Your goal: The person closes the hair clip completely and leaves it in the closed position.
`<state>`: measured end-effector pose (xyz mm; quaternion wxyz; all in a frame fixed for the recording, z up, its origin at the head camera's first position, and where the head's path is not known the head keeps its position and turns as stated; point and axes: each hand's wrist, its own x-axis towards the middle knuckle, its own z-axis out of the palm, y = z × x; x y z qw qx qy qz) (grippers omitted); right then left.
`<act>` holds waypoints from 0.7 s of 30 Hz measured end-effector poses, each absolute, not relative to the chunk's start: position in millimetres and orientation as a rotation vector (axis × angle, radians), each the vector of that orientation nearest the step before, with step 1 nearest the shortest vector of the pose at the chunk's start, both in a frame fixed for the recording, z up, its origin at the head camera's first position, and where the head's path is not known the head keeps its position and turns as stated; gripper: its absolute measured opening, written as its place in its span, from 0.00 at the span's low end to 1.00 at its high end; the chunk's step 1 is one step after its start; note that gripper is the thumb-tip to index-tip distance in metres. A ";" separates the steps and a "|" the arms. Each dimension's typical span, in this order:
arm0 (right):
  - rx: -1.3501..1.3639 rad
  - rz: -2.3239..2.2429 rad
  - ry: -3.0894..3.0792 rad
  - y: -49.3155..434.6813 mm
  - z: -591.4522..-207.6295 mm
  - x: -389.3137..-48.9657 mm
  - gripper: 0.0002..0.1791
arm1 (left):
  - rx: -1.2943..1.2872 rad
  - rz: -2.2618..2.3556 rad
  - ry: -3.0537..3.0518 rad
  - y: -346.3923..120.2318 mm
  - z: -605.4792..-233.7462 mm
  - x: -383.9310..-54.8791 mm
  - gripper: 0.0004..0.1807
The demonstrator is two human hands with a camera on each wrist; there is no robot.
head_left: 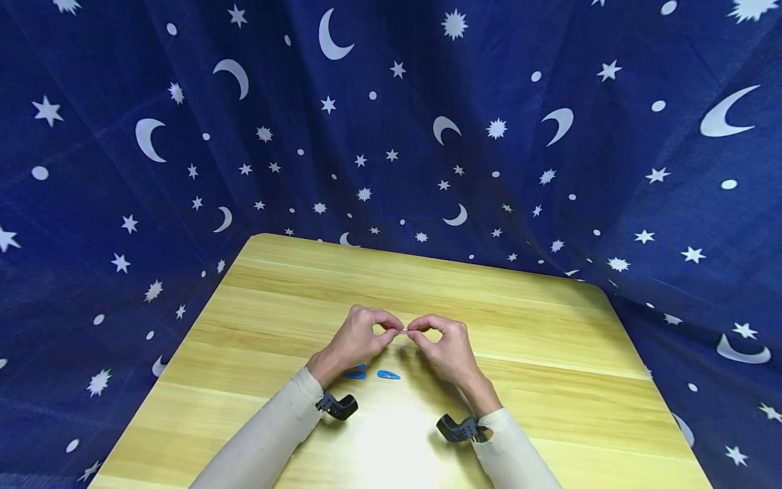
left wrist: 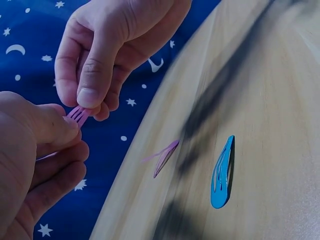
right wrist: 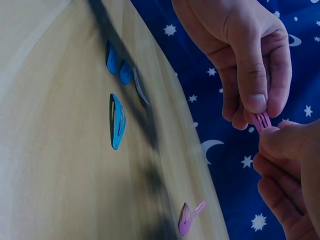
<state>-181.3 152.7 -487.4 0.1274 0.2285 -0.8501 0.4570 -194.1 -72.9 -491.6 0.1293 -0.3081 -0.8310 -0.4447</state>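
Observation:
A pink snap hair clip (left wrist: 79, 116) is pinched between thumb and fingers of both hands, one at each end. My left hand (head_left: 359, 334) holds one end and my right hand (head_left: 449, 346) the other, with the fingertips nearly meeting above the table. The right wrist view shows the pink clip's slotted middle (right wrist: 261, 121) between the two thumbs; its ends are covered. On the table below lies a second pink hair clip (right wrist: 186, 220), its prong sprung apart from the frame. A blue hair clip (head_left: 388, 374) lies nearer the body, between the forearms.
Further blue hair clips (right wrist: 111, 59) lie near the left forearm, with a thin, pale clip (right wrist: 140, 87) beside them. The wooden table (head_left: 293, 278) ends at a dark blue curtain (head_left: 391, 122) with moons and stars. Each wrist wears a black camera mount (head_left: 338, 406).

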 end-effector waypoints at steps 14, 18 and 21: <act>0.674 1.300 -2.460 150.0 -488.0 -180.8 0.06 | -0.884 -1.289 -2.415 -72.4 -491.5 -192.1 0.06; 0.681 1.294 -2.450 149.3 -488.1 -181.0 0.06 | -0.887 -1.289 -2.407 -72.0 -490.2 -191.3 0.06; 0.689 1.291 -2.439 149.0 -488.8 -181.1 0.07 | -0.884 -1.287 -2.413 -71.9 -490.3 -190.7 0.06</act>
